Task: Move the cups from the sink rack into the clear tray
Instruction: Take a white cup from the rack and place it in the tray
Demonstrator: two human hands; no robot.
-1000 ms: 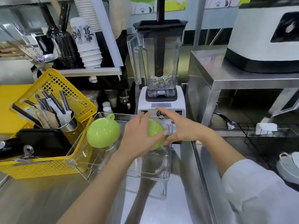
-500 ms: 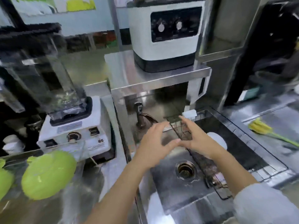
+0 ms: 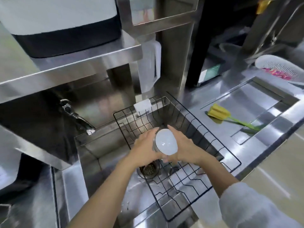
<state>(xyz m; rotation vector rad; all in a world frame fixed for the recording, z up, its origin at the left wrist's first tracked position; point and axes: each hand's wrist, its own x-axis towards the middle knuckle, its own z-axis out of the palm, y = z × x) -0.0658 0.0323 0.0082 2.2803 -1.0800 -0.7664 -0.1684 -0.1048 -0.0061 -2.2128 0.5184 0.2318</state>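
Observation:
A white cup (image 3: 166,142) is held upside down over the black wire sink rack (image 3: 212,145), its pale bottom facing the camera. My left hand (image 3: 145,146) grips its left side and my right hand (image 3: 182,147) grips its right side. The rack spans the right half of the steel sink (image 3: 105,150). No other cups show in the rack. The clear tray is out of view.
A faucet (image 3: 77,119) juts over the sink's left side, and the drain (image 3: 148,169) lies below my hands. A yellow-green sponge brush (image 3: 220,114) rests on the right counter. A steel shelf with an appliance overhangs at upper left. A white colander (image 3: 279,69) stands far right.
The view swung right from the tray with green cups to the sink. Both hands, empty half a second ago, have closed around a white cup over the rack.

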